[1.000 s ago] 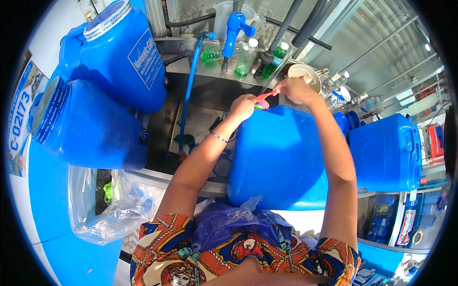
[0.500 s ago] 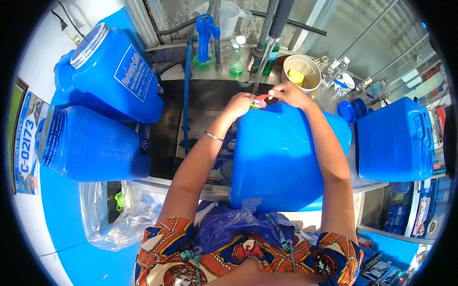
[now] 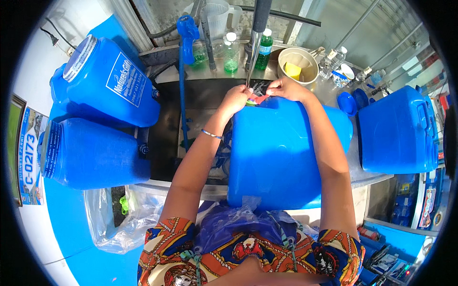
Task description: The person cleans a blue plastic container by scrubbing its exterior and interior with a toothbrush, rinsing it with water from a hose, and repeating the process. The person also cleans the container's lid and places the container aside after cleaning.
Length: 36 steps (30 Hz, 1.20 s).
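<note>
Steel sink (image 3: 169, 102) spreads left of centre, a big blue container (image 3: 276, 152) at its right. At the container's far end, left hand (image 3: 233, 100) and right hand (image 3: 288, 89) pinch a small red piece (image 3: 260, 99). Handling looks unfinished; what remains, I cannot tell.

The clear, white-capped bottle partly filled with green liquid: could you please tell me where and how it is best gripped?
Take the bottle around its upright body, below the white cap, probably from the near side with the left hand, which is closer: dark pipes stand just left and right, while its front faces the sink.
</note>
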Available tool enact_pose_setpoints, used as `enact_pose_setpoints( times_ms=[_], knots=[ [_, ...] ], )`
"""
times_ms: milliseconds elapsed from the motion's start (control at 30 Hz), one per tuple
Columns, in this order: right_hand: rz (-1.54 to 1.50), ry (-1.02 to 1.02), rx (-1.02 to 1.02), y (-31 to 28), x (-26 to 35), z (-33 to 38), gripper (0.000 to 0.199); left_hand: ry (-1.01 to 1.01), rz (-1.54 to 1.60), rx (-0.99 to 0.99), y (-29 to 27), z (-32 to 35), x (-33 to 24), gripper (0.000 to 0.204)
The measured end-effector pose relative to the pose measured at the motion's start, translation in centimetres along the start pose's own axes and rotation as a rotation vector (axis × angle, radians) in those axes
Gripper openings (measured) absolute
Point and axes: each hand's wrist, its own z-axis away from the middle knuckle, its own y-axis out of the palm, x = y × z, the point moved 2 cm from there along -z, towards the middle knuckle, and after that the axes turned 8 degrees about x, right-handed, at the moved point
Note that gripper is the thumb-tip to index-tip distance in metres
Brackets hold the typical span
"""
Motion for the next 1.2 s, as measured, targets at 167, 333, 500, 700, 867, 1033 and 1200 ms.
enact_pose_setpoints(
  times_ms=[167, 333, 500, 700, 867, 1033, 1200],
  knots=[
    [-0.059, -0.048, -0.035, 0.0, -0.5, -0.3, 0.031, 0.031, -0.036, -0.058, -0.1, -0.5, 0.4, 0.028],
    [-0.066, 0.071, -0.137, -0.4, -0.6, -0.2, 0.030, 0.007, 0.116, 0.070, 0.0, 0.3, -0.3, 0.034],
    [-0.077, -0.010, 0.035, -0.3, -0.3, 0.0, 0.028, -0.024, 0.144, 0.144, -0.1, 1.0, -1.2, 0.039],
    [0.017, 0.039, 0.042, -0.6, -0.5, 0.3, 0.032, 0.053, 0.035, 0.145, 0.0, 1.5, -2.6, 0.039],
    [-0.163, -0.192, 0.105, -0.5, -0.2, 0.2, 0.035, -0.013, 0.105, 0.161, -0.4, 1.2, -2.5, 0.040],
    [-0.057, 0.097, -0.121, -0.9, -1.1, -0.1, 0.034, 0.029, 0.183, 0.191, -0.2, 1.0, -1.8, 0.041],
    [-0.077, 0.088, -0.004, -0.6, -1.5, -0.1, 0.025, 0.023, 0.127, 0.242, -0.5, 0.8, -2.1, 0.041]
  ],
)
